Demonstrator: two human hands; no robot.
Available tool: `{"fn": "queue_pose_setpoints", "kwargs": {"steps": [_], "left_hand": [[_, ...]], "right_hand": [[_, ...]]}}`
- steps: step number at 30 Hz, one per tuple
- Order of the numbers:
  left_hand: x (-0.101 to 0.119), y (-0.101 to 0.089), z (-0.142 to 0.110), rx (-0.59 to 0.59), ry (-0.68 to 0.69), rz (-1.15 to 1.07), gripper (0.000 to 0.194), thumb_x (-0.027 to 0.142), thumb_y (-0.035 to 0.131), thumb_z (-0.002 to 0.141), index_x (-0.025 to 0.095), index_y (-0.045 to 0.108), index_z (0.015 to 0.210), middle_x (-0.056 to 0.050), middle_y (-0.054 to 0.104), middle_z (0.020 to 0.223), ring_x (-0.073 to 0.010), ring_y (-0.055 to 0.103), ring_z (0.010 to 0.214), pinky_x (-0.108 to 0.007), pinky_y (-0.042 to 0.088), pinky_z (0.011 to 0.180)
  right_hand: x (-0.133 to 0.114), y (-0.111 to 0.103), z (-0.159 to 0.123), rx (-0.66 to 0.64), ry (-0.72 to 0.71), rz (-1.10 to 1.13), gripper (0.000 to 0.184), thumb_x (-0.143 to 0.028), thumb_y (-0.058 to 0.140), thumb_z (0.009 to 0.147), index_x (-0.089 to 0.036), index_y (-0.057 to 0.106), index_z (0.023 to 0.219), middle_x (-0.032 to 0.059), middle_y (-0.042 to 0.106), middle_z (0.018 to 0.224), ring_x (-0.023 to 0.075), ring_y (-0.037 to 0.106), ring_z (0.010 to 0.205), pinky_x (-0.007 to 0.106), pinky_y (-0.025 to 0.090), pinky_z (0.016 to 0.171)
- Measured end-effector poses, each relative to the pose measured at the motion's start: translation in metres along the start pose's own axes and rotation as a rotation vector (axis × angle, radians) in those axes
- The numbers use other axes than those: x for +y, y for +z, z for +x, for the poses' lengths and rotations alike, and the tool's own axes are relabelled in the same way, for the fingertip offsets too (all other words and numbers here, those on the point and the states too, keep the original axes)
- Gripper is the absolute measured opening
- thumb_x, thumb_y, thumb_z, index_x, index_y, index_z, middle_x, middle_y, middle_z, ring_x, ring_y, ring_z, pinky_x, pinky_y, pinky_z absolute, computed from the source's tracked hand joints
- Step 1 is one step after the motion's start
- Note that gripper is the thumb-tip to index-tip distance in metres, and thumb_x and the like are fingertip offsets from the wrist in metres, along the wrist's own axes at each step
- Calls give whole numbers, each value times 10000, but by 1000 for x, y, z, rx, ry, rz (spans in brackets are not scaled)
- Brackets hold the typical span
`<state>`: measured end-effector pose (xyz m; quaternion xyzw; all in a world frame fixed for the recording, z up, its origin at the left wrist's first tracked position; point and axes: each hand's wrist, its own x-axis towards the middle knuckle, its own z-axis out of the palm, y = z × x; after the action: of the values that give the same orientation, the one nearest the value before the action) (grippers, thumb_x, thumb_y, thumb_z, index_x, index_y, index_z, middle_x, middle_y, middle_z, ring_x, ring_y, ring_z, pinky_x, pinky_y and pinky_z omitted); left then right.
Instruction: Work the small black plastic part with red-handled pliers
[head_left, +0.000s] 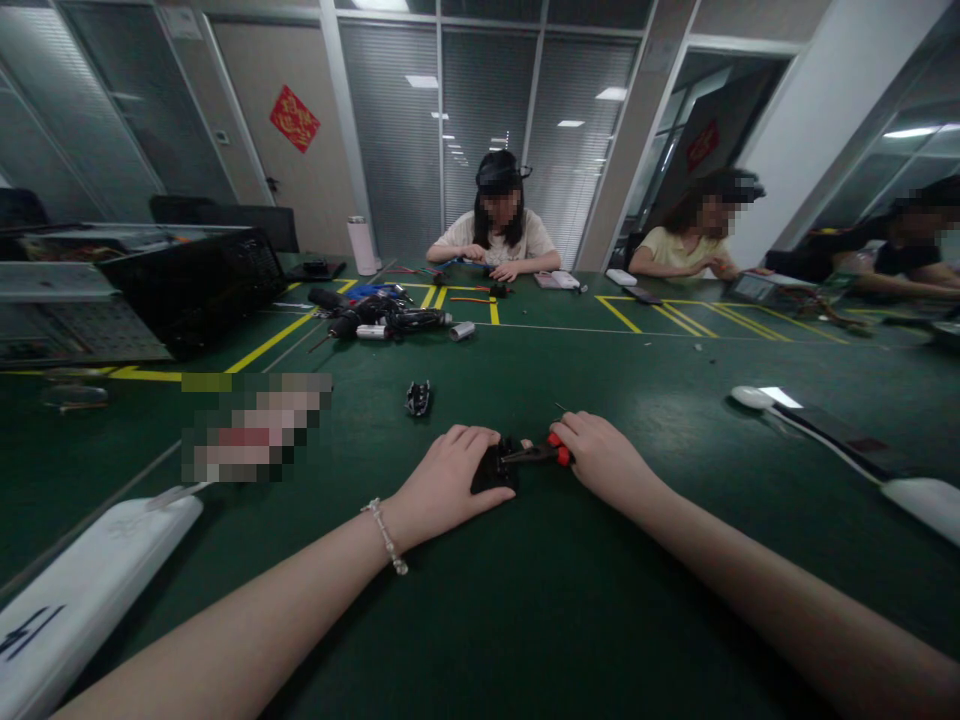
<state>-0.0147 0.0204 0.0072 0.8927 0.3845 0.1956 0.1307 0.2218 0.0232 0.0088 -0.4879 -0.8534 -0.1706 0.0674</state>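
Observation:
My left hand (pixel 448 472) is wrapped over a small black part (pixel 491 472) on the green table, thumb along its near side and fingers over its far side. In my right hand (pixel 596 450) is a pair of pliers (pixel 536 454) with red handles, closed around by the fingers. Their dark jaws point left and reach the black part beside my left fingertips. Whether the jaws pinch anything is too small to tell. Beyond my left hand lies a separate small black piece (pixel 418 398) with an open, ribbed shape.
A heap of cables and tools (pixel 390 312) lies farther back, near a black computer case (pixel 195 290). White devices lie at the left (pixel 105 580) and right (pixel 926 505). A pink bottle (pixel 362 246) stands at the back. Several people sit around the table.

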Motion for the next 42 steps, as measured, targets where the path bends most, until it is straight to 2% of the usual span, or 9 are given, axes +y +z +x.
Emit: {"fn": "queue_pose_setpoints", "kwargs": {"steps": [24, 33, 42], "left_hand": [[1, -2, 0, -14, -7, -13, 543, 549, 504, 751, 217, 416, 1172, -51, 469, 1199, -240, 415, 1090, -387, 367, 892], [-1, 2, 2, 16, 12, 15, 543, 529, 529, 744, 203, 414, 1162, -62, 478, 1183, -247, 419, 1080, -388, 365, 892], [-1, 1, 1, 9, 5, 18, 553, 538, 525, 745, 212, 405, 1175, -47, 479, 1181, -235, 420, 1077, -376, 374, 888]], "right_hand": [[-2, -5, 0, -5, 15, 8, 323, -19, 491, 662, -126, 580, 954, 99, 593, 935, 207, 542, 840, 354, 444, 754], [-1, -1, 2, -5, 12, -20, 282, -32, 458, 691, -112, 581, 931, 101, 588, 911, 200, 534, 806, 339, 434, 723], [-2, -3, 1, -7, 19, 7, 317, -20, 476, 669, -120, 581, 951, 99, 590, 939, 207, 537, 846, 346, 432, 759]]}}
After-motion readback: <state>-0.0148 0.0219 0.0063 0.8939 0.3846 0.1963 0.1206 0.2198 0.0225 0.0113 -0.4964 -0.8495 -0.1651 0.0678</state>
